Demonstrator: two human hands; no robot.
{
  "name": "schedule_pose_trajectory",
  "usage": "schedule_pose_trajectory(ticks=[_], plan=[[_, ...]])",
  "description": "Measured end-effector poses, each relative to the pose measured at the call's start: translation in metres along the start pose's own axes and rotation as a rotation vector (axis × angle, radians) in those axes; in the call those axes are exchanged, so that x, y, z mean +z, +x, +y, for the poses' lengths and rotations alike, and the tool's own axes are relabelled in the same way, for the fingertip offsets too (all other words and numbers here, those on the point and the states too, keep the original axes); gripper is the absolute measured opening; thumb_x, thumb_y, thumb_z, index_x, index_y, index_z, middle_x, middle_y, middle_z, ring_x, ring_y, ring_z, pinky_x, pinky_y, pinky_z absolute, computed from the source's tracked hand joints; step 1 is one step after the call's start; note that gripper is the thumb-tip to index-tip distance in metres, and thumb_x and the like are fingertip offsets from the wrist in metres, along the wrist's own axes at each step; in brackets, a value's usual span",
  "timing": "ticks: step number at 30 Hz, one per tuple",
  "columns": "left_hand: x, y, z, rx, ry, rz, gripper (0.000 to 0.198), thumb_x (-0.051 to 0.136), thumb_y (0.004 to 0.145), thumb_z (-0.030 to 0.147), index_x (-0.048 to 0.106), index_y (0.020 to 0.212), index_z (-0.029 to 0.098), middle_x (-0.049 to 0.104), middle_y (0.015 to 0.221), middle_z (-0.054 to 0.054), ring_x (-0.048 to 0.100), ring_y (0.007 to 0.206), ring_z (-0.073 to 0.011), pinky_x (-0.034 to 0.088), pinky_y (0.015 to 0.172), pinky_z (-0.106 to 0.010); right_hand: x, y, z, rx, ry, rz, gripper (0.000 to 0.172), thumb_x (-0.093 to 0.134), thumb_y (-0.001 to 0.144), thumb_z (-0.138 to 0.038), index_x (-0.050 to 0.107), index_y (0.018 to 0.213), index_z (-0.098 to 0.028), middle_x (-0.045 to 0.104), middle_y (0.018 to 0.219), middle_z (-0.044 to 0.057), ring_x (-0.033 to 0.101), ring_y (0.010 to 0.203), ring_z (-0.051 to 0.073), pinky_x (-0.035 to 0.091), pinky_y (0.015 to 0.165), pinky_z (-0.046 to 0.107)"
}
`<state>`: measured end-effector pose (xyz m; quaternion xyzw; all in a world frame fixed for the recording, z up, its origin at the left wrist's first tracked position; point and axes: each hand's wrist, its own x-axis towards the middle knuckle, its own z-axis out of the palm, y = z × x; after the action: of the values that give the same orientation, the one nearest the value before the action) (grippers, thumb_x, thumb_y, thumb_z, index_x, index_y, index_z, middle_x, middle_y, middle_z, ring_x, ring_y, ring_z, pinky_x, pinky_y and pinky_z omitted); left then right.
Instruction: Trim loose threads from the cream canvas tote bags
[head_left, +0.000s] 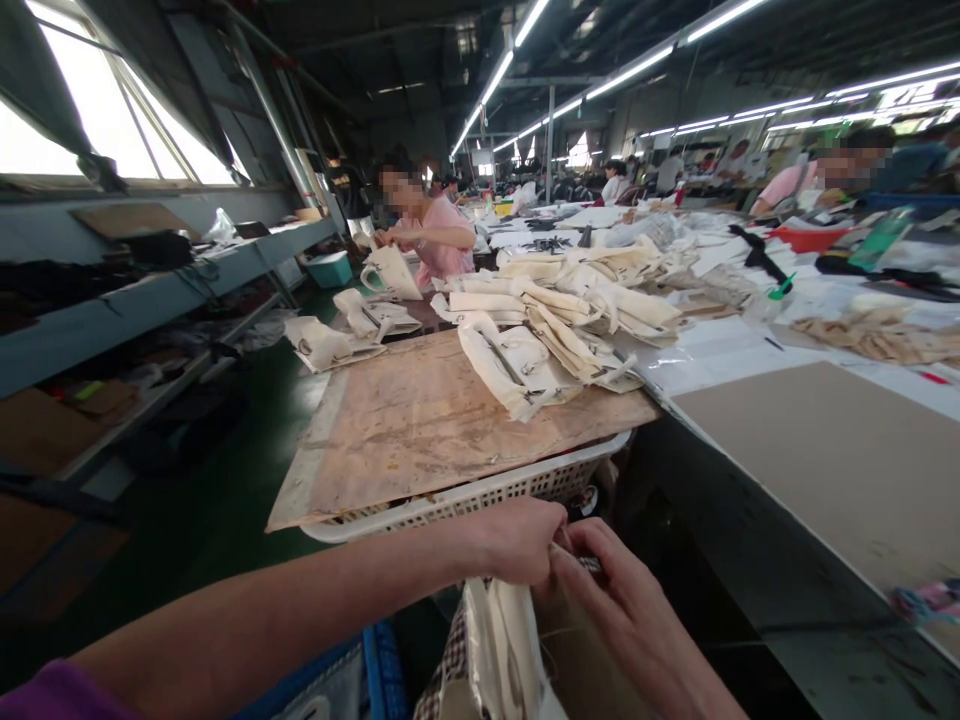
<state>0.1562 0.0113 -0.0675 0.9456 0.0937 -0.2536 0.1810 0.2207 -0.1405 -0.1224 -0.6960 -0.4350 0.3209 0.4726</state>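
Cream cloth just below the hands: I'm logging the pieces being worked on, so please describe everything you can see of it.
The cream cloth looks like soft woven fabric, gathered in several lengthwise folds or layers. It runs upward to the left hand, with the right hand close by; whether fingers grip it is hidden. Brown-and-white checked cloth lies along its left side in the picture. Its lower end passes out of frame.
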Motion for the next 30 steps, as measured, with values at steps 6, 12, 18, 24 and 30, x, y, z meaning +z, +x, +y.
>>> schedule_pose_trajectory(ticks=[6, 12, 18, 24, 30], plan=[[0.005, -0.025, -0.013, -0.047, -0.460, 0.019, 0.052, 0.076, 0.054, 0.029, 0.060, 0.103, 0.022, 0.060, 0.077, 0.006, 0.058, 0.072, -0.0162, 0.037, 0.049, -0.019, 0.009, -0.003, 0.006, -0.106, -0.101, 0.031, 0.032, 0.042, 0.098, -0.044, 0.064, 0.090, -0.022, 0.063, 0.095, 0.004, 0.062, 0.086, 0.017, 0.045, 0.077, 0.025], [0.019, -0.060, -0.012, -0.074, -0.505, 0.313, 0.023, 0.055, 0.073, 0.021, 0.066, 0.093, 0.021, 0.061, 0.074, 0.005, 0.055, 0.068, -0.0135, 0.035, 0.055, -0.021, 0.013, -0.010, 0.002, -0.066, -0.100, 0.077, 0.033, 0.045, 0.097, -0.046, 0.069, 0.096, -0.024, 0.070, 0.087, 0.001, 0.064, 0.080, 0.018, 0.046, 0.071, 0.023], [0.036, -0.068, -0.004, -0.131, -0.566, 0.450, 0.026, 0.046, 0.089, 0.026, 0.072, 0.093, 0.021, 0.063, 0.071, 0.003, 0.057, 0.070, -0.0140, 0.038, 0.062, -0.022, 0.017, -0.012, 0.000, -0.023, -0.058, 0.087, 0.036, 0.046, 0.095, -0.052, 0.072, 0.095, -0.027, 0.074, 0.082, -0.001, 0.068, 0.074, 0.018, 0.048, 0.067, 0.021], [0.038, -0.068, -0.004, -0.095, -0.419, 0.398, 0.029, 0.036, 0.096, 0.019, 0.064, 0.088, 0.019, 0.069, 0.083, -0.001, 0.063, 0.081, -0.0161, 0.044, 0.073, -0.024, 0.017, -0.012, 0.006, -0.018, -0.057, 0.058, 0.037, 0.046, 0.095, -0.052, 0.071, 0.098, -0.026, 0.076, 0.089, 0.002, 0.071, 0.083, 0.022, 0.052, 0.074, 0.023], [0.043, -0.072, -0.004, 0.006, -0.020, 0.327, 0.022, 0.039, 0.094, 0.014, 0.056, 0.108, 0.016, 0.068, 0.105, -0.010, 0.064, 0.097, -0.0225, 0.050, 0.084, -0.032, 0.014, -0.011, 0.006, -0.023, -0.045, 0.047, 0.038, 0.044, 0.095, -0.052, 0.072, 0.104, -0.027, 0.075, 0.090, 0.002, 0.071, 0.085, 0.022, 0.052, 0.074, 0.023]])
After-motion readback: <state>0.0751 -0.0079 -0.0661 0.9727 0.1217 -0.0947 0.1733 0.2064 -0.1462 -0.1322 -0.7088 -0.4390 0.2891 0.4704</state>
